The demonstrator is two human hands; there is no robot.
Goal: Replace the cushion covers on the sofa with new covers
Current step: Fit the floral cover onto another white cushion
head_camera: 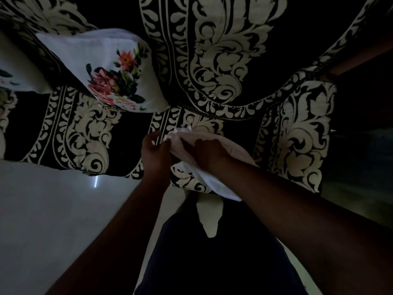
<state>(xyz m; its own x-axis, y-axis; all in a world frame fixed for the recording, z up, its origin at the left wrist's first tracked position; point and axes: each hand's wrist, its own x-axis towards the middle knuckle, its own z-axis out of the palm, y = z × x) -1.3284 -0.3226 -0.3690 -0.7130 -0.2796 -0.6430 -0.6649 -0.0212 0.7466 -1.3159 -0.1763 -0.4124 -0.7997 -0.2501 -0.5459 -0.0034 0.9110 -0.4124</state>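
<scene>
gripping a pale cushion (pixel 204 158) at the centre of the frame, both hands work at its upper end over the front edge of the sofa (pixel 212 60). the right hand (pixel 209 153) lies across the top of the cushion with fingers curled into the fabric, probably to pin the soft bulk in place. the left hand (pixel 155 153) pinches the bunched cloth at the cushion's corner, fingers closed on it, likely so the cover can be drawn along the filling; in this dim light i cannot tell whether a cover is going on or coming off. the cushion's lower end hangs toward the person's dark-clothed legs (pixel 212 262), which seem to prop it from beneath.

at the upper left of the frame a white floral cushion (pixel 106 71) leans against the black and cream patterned sofa back, already in what looks like a fresh cover, set clear of the working spot. another white edge (pixel 12 69) shows at the far left, too cropped to judge. light floor (pixel 53 209) fills the lower left.
</scene>
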